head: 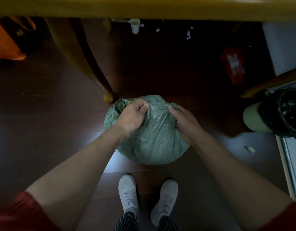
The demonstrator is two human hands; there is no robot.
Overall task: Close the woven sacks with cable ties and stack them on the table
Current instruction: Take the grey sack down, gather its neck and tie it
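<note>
The green woven sack (154, 144) sat full on the dark floor (44, 130), just beside the bench (144, 7) leg and beyond the person's white shoes (129, 192). The left hand (132, 115) had a tight grip on bunched fabric by the sack's mouth at its far left; the right hand (184, 122) curled its grip over the far right side. No cable tie showed, so by my judgement tying was not yet done, and lifting onto the bench remained
</note>
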